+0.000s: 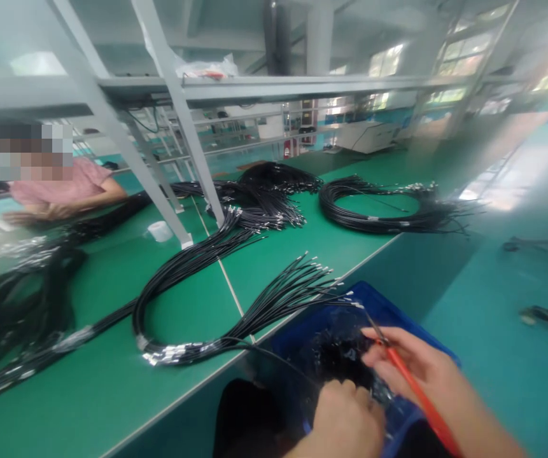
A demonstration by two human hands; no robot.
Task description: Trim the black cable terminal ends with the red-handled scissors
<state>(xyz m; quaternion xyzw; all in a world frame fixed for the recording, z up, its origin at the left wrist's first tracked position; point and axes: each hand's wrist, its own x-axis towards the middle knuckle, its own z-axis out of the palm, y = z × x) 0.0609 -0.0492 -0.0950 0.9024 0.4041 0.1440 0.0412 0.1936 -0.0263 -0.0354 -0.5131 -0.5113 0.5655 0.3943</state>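
A blue bin [400, 318] sits on my lap below the bench edge, holding small dark parts in clear wrap. My right hand [421, 366] is closed on a red-handled tool [417, 394] whose thin metal tip points up toward the cable ends. My left hand [345, 416] is curled in a fist over the bin's contents; what it grips is hidden. A bundle of black cables [197, 299] loops on the green bench [111, 394], its metal-tipped ends fanning out over the bin.
More black cable coils lie farther back [383, 210] and at the left [20, 312]. White frame legs [182, 133] stand on the bench, with a small white cup [160, 230] beside them. Another person in a pink shirt [63, 187] works across the bench. The teal floor lies to the right.
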